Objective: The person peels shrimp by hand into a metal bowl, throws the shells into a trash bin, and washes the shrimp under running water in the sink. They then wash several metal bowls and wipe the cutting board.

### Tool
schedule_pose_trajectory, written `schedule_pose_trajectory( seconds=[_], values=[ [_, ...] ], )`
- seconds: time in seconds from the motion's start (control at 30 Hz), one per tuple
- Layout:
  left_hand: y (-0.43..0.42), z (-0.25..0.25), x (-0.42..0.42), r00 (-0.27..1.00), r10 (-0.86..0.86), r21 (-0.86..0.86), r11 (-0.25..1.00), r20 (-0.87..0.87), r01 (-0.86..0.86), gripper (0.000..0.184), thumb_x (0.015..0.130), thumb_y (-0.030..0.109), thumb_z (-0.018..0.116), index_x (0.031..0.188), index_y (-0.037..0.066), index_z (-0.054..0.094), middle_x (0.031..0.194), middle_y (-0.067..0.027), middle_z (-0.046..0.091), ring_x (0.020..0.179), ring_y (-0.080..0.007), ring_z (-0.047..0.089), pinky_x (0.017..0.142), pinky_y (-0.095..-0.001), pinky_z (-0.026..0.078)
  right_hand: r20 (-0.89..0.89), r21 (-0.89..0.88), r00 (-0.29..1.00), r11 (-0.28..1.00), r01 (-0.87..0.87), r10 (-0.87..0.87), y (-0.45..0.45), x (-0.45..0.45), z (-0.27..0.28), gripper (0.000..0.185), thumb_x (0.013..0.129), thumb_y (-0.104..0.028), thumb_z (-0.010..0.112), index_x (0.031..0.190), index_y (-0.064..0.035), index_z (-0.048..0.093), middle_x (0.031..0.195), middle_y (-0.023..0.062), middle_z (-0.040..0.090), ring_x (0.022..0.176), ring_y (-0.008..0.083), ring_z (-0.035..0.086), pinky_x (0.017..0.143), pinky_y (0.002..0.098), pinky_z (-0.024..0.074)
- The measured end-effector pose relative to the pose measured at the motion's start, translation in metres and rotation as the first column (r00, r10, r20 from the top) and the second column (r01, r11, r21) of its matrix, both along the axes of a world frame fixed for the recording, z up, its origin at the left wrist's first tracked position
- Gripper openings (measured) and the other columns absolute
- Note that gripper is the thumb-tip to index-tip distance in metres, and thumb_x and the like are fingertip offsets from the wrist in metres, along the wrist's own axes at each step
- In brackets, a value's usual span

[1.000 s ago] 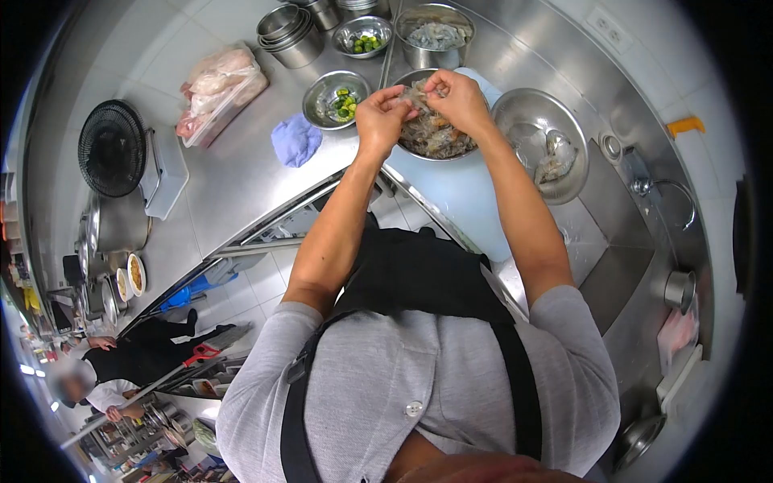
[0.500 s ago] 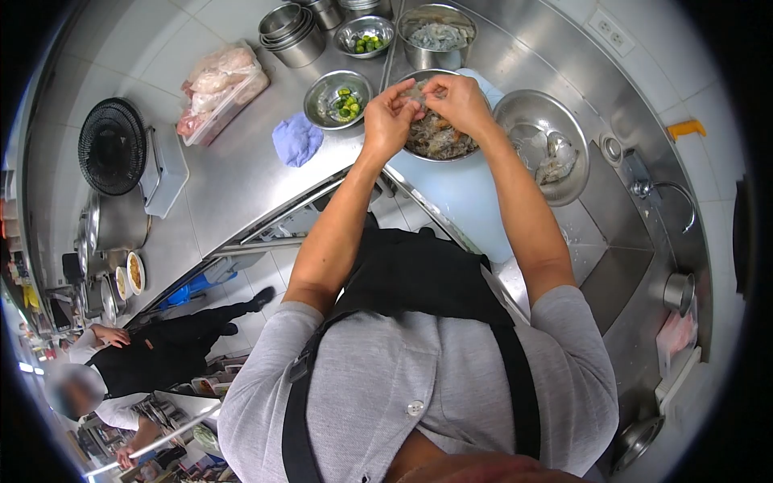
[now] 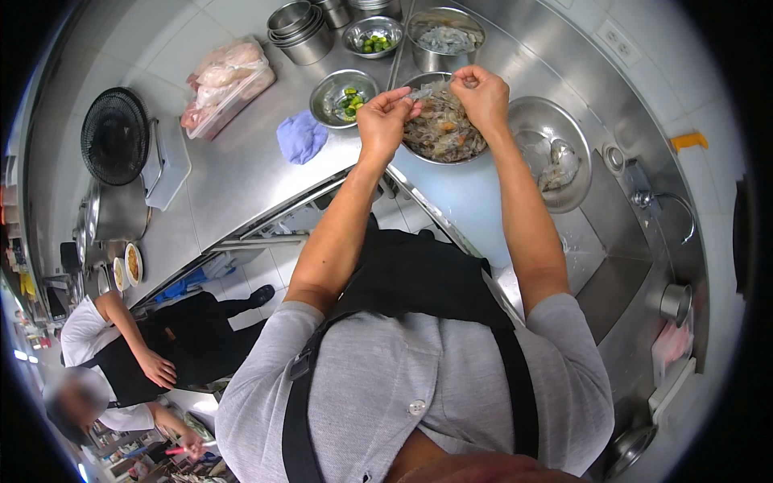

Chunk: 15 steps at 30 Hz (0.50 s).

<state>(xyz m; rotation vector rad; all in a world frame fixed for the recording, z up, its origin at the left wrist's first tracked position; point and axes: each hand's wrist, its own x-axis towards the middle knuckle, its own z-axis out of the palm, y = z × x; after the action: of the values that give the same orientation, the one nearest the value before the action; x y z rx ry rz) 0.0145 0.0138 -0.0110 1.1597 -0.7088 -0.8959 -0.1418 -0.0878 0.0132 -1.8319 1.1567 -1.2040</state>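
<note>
My left hand (image 3: pixel 385 121) pinches a pale, translucent shrimp (image 3: pixel 414 96) over the left rim of a metal bowl (image 3: pixel 428 159). That bowl is heaped with shrimp shells and heads (image 3: pixel 443 127). Over its right side is my right hand (image 3: pixel 485 98), with thumb and index finger pressed together; whatever sits between them is too small to make out. To the right, a perforated metal colander (image 3: pixel 535 121) holds a few grey whole shrimp (image 3: pixel 559 165). Behind the bowl stands a metal pot (image 3: pixel 444 61) with peeled shrimp (image 3: pixel 444 39) in it.
Two metal bowls of cut green limes (image 3: pixel 349 103) stand left of my hands, near a purple cloth (image 3: pixel 301 138). Further left lies a tub of bagged meat (image 3: pixel 229 88). A sink faucet (image 3: pixel 644 198) is at right. Another person (image 3: pixel 173 346) stands at lower left.
My hands have moved apart, the right one going rightward from the left, uncovering the shell heap. The other person has shifted and moved their arms.
</note>
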Motion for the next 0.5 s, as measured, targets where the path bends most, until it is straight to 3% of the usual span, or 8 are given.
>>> schedule_pose_trajectory(
  seconds=[0.2,0.3,0.33,0.43,0.47,0.5],
  values=[
    [0.0,-0.004,0.011,0.996,0.076,-0.023,0.997,-0.052,-0.077,0.025,0.093,-0.003,0.06,0.115,-0.014,0.058,0.096,-0.0188,0.069,0.083,-0.0215,0.071,0.075,-0.0272,0.06,-0.023,-0.086,0.999,0.995,0.046,-0.048,0.005,-0.004,0.004,0.015,0.077,-0.012,0.07,0.089,-0.0026,0.073,0.078,0.0119,0.072,0.072,0.0195,0.07,0.07,0.0309,0.0537],
    [0.0,-0.016,0.025,0.993,0.081,0.0,0.997,-0.082,-0.081,0.026,0.095,-0.001,0.059,0.117,-0.013,0.057,0.098,-0.0177,0.069,0.086,-0.0223,0.071,0.078,-0.0293,0.06,-0.119,-0.175,0.992,0.983,-0.059,0.038,0.0,-0.012,0.001,0.015,0.079,-0.008,0.066,0.092,-0.0018,0.073,0.086,0.0139,0.073,0.078,0.0233,0.07,0.074,0.0321,0.054],
    [0.002,-0.013,0.025,0.994,0.054,0.019,0.998,-0.09,-0.053,0.026,0.095,0.0,0.059,0.117,-0.012,0.058,0.099,-0.0175,0.069,0.086,-0.0221,0.071,0.078,-0.0294,0.059,-0.106,-0.168,0.971,0.959,-0.229,0.213,-0.006,-0.014,-0.006,0.019,0.08,-0.007,0.063,0.096,-0.0025,0.073,0.099,0.0151,0.072,0.084,0.0272,0.07,0.079,0.0332,0.0539],
    [0.004,-0.008,0.019,0.996,-0.012,0.04,0.999,-0.087,0.015,0.025,0.095,0.002,0.06,0.117,-0.009,0.06,0.1,-0.0153,0.069,0.087,-0.021,0.071,0.077,-0.029,0.059,-0.282,-0.379,0.925,0.856,-0.352,0.256,-0.005,-0.012,-0.008,0.024,0.081,-0.007,0.062,0.101,-0.0041,0.073,0.107,0.0145,0.071,0.087,0.0291,0.069,0.081,0.0339,0.054],
    [0.003,-0.005,0.015,0.996,-0.021,0.035,0.999,-0.091,0.024,0.025,0.095,0.003,0.06,0.117,-0.009,0.061,0.1,-0.0148,0.07,0.087,-0.0207,0.071,0.077,-0.0287,0.059,-0.261,-0.406,0.922,0.834,-0.375,0.287,-0.007,-0.008,-0.01,0.024,0.082,-0.013,0.066,0.104,-0.0053,0.073,0.108,0.0135,0.07,0.083,0.028,0.07,0.079,0.0345,0.0543],
    [0.002,-0.002,0.012,0.995,-0.029,0.028,0.999,-0.091,0.032,0.025,0.095,0.003,0.061,0.117,-0.008,0.061,0.099,-0.0142,0.07,0.088,-0.0205,0.07,0.077,-0.0285,0.059,-0.272,-0.261,0.907,0.883,-0.391,0.321,0.0,-0.003,0.0,0.024,0.082,-0.014,0.068,0.103,-0.005,0.073,0.106,0.0134,0.071,0.08,0.0265,0.069,0.077,0.0344,0.0543]
  ],
)
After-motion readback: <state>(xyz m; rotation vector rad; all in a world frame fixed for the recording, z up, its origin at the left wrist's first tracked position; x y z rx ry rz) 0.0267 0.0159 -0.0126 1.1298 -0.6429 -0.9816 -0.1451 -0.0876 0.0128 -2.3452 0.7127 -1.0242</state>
